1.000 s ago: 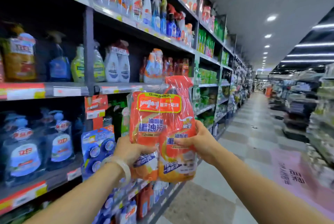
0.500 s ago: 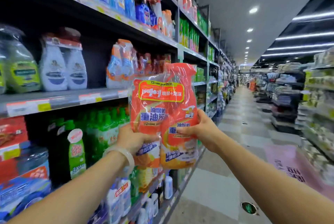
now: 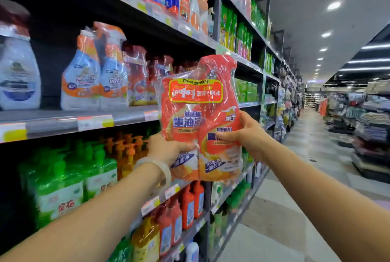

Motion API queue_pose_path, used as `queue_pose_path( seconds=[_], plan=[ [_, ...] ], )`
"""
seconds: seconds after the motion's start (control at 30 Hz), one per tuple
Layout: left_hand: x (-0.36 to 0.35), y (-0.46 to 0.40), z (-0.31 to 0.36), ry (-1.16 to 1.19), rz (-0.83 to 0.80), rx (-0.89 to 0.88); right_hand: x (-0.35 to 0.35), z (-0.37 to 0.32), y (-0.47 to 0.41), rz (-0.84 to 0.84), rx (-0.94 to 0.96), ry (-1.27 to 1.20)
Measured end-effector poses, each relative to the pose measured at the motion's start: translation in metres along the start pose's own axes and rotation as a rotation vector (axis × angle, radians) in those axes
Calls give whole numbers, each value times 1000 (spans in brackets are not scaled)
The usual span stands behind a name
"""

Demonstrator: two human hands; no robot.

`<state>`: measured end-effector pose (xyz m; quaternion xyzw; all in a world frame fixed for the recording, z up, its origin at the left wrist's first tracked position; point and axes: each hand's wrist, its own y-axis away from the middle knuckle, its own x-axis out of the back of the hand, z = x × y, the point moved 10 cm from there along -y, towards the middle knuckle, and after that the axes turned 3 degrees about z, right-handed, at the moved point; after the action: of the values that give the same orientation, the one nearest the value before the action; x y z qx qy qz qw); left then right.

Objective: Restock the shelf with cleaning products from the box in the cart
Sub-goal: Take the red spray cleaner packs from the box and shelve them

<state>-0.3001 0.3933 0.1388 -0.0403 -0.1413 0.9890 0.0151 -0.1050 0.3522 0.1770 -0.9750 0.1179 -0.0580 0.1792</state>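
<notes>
Head view: orange twin-pack fronts stocked shelf.

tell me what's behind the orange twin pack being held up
Behind the orange twin pack, gripped by the left hand and right hand, the shelf edge and similar orange packs show; whatever lies directly behind it is covered.

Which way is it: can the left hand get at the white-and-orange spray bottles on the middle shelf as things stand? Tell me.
Probably not yet. The left hand grips the orange twin pack with the right hand, so it is occupied. The white-and-orange spray bottles themselves stand unobstructed at the shelf front.
</notes>
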Motion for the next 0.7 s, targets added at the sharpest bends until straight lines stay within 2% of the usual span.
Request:
queue_pose_path(
  seconds=[0.23, 0.43, 0.6, 0.7],
  plan=[
    [-69, -87, -31, -16, 17, -20, 46, 63, -113, 24, -18, -27],
    [-120, -213, -17, -9, 32, -88, 75, 51, -245, -2, 99, 12],
    [-151, -306, 31, -36, 93, -304, 92, 13, -354, 7, 304, -8],
    [-163, -351, 47, -59, 132, -407, 95, 12, -408, -14, 354, -21]
  ],
)
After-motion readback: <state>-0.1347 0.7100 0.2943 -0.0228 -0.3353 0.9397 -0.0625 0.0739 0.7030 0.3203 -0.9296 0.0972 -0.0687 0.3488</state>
